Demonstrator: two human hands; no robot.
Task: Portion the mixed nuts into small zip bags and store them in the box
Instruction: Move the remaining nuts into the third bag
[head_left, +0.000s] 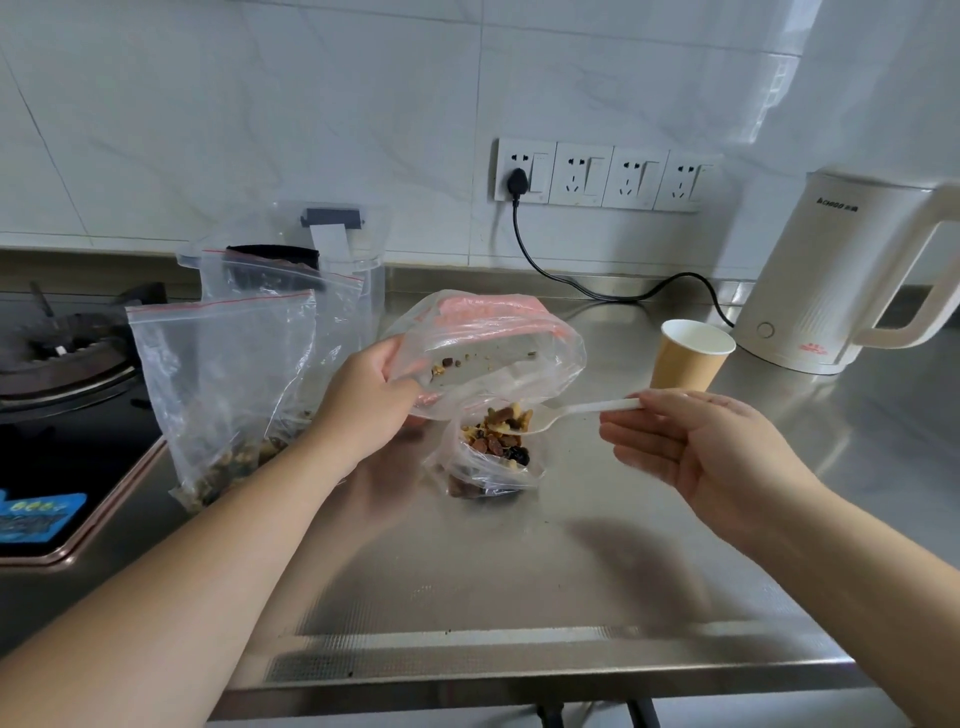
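My left hand (370, 401) grips a clear zip bag (493, 345) with a pink seal, held open above the counter; a few nut bits cling inside it. My right hand (691, 447) pinches the handle of a white plastic spoon (566, 413) loaded with mixed nuts and raisins, its bowl just under the bag's mouth. Below the spoon lies a crumpled plastic bag of mixed nuts (493, 462). Two zip bags (228, 384) with nuts at the bottom stand at the left, leaning against a clear plastic box (358, 270).
A brown paper cup (691, 356) stands right of the bags, a white electric kettle (852, 270) behind it with its cord to a wall socket (519, 171). A gas stove (67, 364) lies at the left. The steel counter (519, 571) stretches toward me.
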